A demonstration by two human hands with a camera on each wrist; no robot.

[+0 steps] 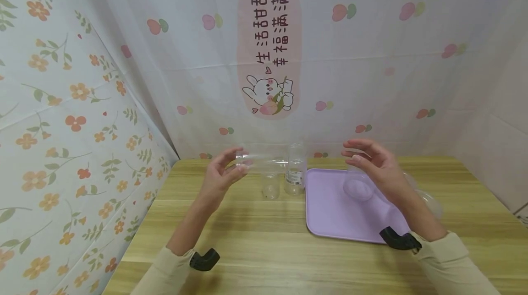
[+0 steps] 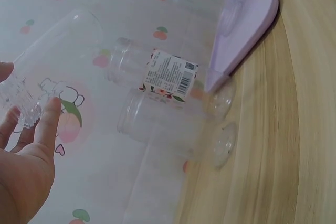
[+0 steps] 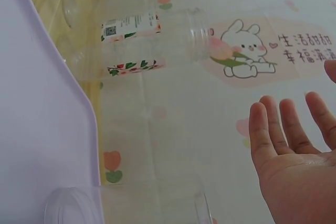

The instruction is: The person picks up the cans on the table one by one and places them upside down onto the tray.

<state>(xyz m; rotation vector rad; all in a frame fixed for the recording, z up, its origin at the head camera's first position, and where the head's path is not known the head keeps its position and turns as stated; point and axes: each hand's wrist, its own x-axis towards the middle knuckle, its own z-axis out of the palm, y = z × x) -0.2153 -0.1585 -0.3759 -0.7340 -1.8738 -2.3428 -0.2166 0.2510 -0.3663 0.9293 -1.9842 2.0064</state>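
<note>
My left hand (image 1: 218, 176) grips a clear plastic jar (image 1: 264, 160) by its threaded neck. Its body lies sideways in the air, base pointing right, and looks blurred in the head view. Below and behind it stand a jar with a printed label (image 2: 168, 77) and a plain clear jar (image 2: 163, 124), side by side on the table. My right hand (image 1: 381, 166) is raised over the far part of the lilac tray (image 1: 330, 208), fingers spread and holding nothing. Beneath that hand, a clear jar (image 1: 358, 187) stands on the tray.
More clear plastic pieces (image 1: 431, 203) sit at the tray's right side, partly hidden by my right forearm. A patterned cloth (image 1: 264, 130) hangs behind the wooden table (image 1: 247, 249), and a floral cloth (image 1: 78, 148) closes off the left.
</note>
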